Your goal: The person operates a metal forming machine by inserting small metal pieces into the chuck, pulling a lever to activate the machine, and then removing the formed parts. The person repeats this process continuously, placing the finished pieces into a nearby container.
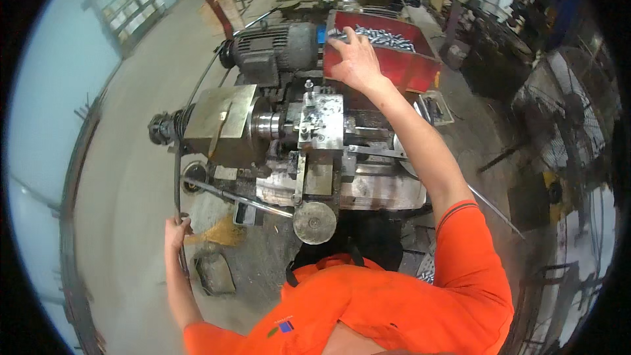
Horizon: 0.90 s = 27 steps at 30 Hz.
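Note:
My left hand (176, 231) is closed round a long dark rod (177, 187) at the left of a small metal lathe (322, 121). The rod runs up past the lathe's pulley end. My right hand (358, 64) reaches over the near left side of a red bin (414, 69) heaped with small shiny metal pins (384, 38). Between its thumb and fingers shows a short grey metal piece (337, 34). In front of me are the lathe's headstock (220, 112), chuck (266, 125), tool post and a round metal disc (315, 223).
An electric motor (276, 49) stands behind the headstock, left of the bin. A shiny lever (246, 201) slants toward the disc. A broom head (223, 232) and dustpan (215, 273) lie on the floor. A fan guard (559, 115) stands at the right.

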Each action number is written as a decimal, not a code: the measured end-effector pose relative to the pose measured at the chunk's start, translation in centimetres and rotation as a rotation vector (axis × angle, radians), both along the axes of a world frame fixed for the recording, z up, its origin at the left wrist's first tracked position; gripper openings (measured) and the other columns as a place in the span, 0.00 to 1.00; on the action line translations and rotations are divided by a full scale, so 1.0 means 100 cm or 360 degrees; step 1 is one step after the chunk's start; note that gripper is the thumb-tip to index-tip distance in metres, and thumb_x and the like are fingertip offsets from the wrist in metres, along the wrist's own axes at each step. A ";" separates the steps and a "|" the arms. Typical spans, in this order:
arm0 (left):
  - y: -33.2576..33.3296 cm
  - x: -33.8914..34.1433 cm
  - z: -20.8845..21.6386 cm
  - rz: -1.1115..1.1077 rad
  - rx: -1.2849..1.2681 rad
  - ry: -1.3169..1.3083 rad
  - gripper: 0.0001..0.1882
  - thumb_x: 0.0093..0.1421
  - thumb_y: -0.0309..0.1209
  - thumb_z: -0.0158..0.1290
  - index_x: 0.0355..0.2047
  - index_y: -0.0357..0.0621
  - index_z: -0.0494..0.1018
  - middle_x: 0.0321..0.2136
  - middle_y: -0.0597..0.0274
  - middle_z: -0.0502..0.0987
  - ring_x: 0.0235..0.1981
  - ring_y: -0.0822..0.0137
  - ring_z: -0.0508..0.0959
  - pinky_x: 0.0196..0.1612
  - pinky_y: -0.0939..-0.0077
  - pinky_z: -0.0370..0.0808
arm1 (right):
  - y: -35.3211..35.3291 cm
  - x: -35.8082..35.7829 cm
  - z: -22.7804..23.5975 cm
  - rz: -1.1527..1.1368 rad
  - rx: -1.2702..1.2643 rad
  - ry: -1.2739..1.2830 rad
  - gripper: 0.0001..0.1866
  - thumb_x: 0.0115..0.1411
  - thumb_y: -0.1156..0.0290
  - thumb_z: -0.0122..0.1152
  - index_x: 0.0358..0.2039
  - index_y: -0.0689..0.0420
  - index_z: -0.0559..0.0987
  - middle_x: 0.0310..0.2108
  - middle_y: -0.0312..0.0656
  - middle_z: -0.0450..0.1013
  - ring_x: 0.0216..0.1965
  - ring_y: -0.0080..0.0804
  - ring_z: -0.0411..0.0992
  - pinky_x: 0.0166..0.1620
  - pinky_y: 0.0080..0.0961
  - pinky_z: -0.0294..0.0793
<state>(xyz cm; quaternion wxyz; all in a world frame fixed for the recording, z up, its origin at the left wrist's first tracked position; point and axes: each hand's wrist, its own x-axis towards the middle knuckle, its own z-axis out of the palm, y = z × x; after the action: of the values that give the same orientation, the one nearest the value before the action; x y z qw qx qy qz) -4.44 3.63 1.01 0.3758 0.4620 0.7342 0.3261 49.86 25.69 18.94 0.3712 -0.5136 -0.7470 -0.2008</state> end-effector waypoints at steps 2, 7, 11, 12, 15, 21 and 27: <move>0.020 -0.003 -0.009 -0.0020 0.0058 -0.0149 0.18 0.51 0.35 0.56 0.36 0.32 0.72 0.20 0.57 0.72 0.20 0.68 0.75 0.24 0.72 0.72 | -0.020 0.024 0.001 0.0228 0.0083 0.0146 0.27 0.37 0.67 0.60 0.44 0.54 0.76 0.53 0.56 0.62 0.47 0.53 0.66 0.48 0.41 0.69; 0.011 -0.006 -0.019 0.0111 0.0147 -0.0139 0.19 0.55 0.37 0.54 0.37 0.30 0.69 0.17 0.58 0.72 0.17 0.67 0.73 0.21 0.73 0.74 | -0.134 0.094 -0.058 0.0303 -0.0500 0.0533 0.23 0.37 0.73 0.55 0.39 0.59 0.77 0.49 0.49 0.68 0.46 0.46 0.70 0.47 0.31 0.69; 0.012 -0.046 -0.037 0.0021 -0.0018 -0.0124 0.17 0.54 0.38 0.55 0.37 0.38 0.71 0.17 0.63 0.69 0.19 0.70 0.72 0.24 0.73 0.74 | -0.256 0.208 -0.156 -0.0461 -0.1059 0.0975 0.21 0.38 0.69 0.56 0.37 0.59 0.79 0.38 0.48 0.74 0.39 0.42 0.74 0.42 0.27 0.71; 0.004 -0.014 -0.023 0.0289 -0.0071 -0.0388 0.16 0.54 0.38 0.56 0.37 0.39 0.72 0.17 0.63 0.69 0.20 0.70 0.72 0.24 0.73 0.74 | -0.293 0.235 -0.174 -0.0851 -0.1224 0.0946 0.21 0.39 0.68 0.56 0.37 0.58 0.79 0.35 0.49 0.75 0.38 0.43 0.74 0.41 0.28 0.72; 0.020 -0.059 -0.044 0.0005 -0.0182 -0.0244 0.18 0.53 0.27 0.53 0.45 0.40 0.69 0.23 0.58 0.70 0.24 0.68 0.72 0.28 0.73 0.75 | -0.412 0.306 -0.264 -0.1522 -0.1272 0.0568 0.18 0.41 0.65 0.57 0.35 0.55 0.80 0.32 0.48 0.76 0.37 0.44 0.74 0.42 0.31 0.74; 0.025 -0.064 -0.046 -0.0178 0.0001 0.0005 0.19 0.54 0.38 0.56 0.40 0.38 0.72 0.16 0.60 0.70 0.19 0.66 0.72 0.24 0.72 0.74 | -0.487 0.312 -0.358 -0.2056 -0.1942 0.0886 0.15 0.45 0.62 0.55 0.33 0.52 0.81 0.39 0.49 0.74 0.43 0.43 0.72 0.49 0.31 0.71; 0.025 -0.023 -0.024 0.0174 -0.0063 -0.0214 0.19 0.52 0.38 0.58 0.38 0.34 0.72 0.15 0.57 0.71 0.16 0.64 0.73 0.21 0.68 0.75 | -0.459 0.326 -0.392 -0.2062 -0.1866 0.0948 0.18 0.41 0.60 0.59 0.32 0.55 0.80 0.41 0.49 0.74 0.44 0.44 0.72 0.49 0.31 0.71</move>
<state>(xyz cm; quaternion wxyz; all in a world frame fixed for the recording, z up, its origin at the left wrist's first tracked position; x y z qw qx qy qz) -6.69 6.09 -1.37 0.4149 0.3909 0.7377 0.3617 82.42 -20.23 -20.27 0.0437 -0.9677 -0.1697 0.1814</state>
